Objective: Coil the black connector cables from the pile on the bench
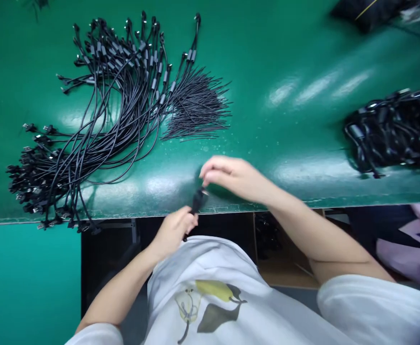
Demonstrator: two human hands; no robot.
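Note:
A folded black cable [198,200] stands up from my left hand [175,227], whose fingers are wrapped round its lower part at the table's front edge. Just above the cable's upper end, my right hand [231,175] has its thumb and fingertips drawn together in a pinch. Whatever they hold is too small and blurred to make out. Beyond both hands lies a fanned pile of thin black ties [200,105]. To its left, a large bunch of loose black cables [123,120] curves across the table, with plugs at both ends and grey sleeves near the upper ends.
The green table [260,62] has its front edge close to my body. On the right sits a stack of bundled black cables [392,129]. A dark bag-like object [368,12] lies at the far right corner. Beneath the table is a brown shelf [285,268].

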